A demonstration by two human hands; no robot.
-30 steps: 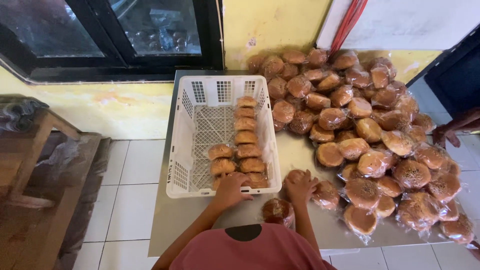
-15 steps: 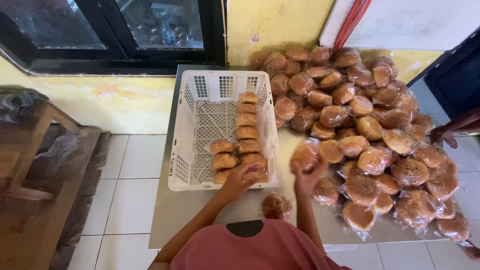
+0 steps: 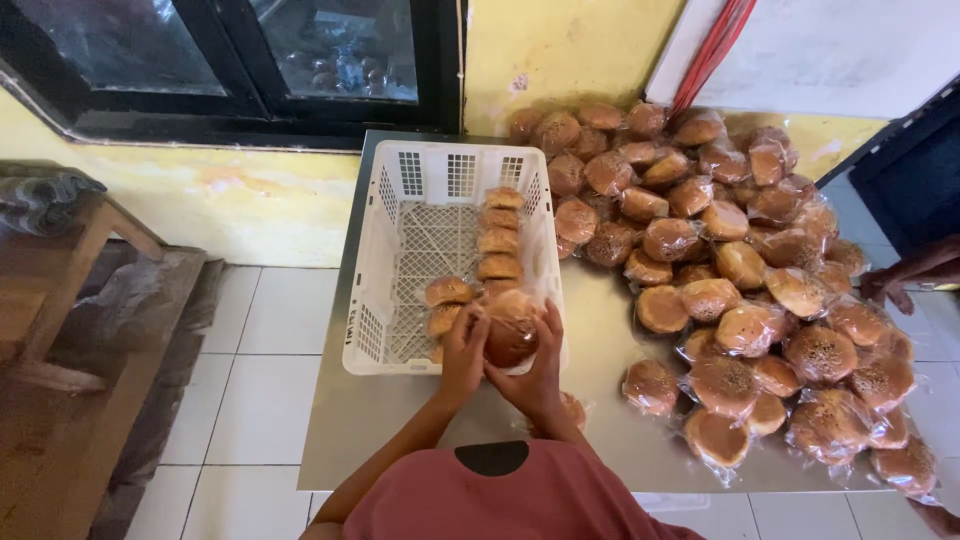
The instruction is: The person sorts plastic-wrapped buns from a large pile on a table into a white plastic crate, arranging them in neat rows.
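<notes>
together, both hands (cupped) round bun [image 3: 511, 338]

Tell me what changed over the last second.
The right hand carried a wrapped bun from the table leftward to the white basket, where the left hand joined it; both now grip it. The bun pile and basket stayed put.

Basket [image 3: 400, 250] on table [image 3: 600, 330], left of bun pile [image 3: 740, 280]; buns [image 3: 500, 240] inside along its right wall.
</notes>
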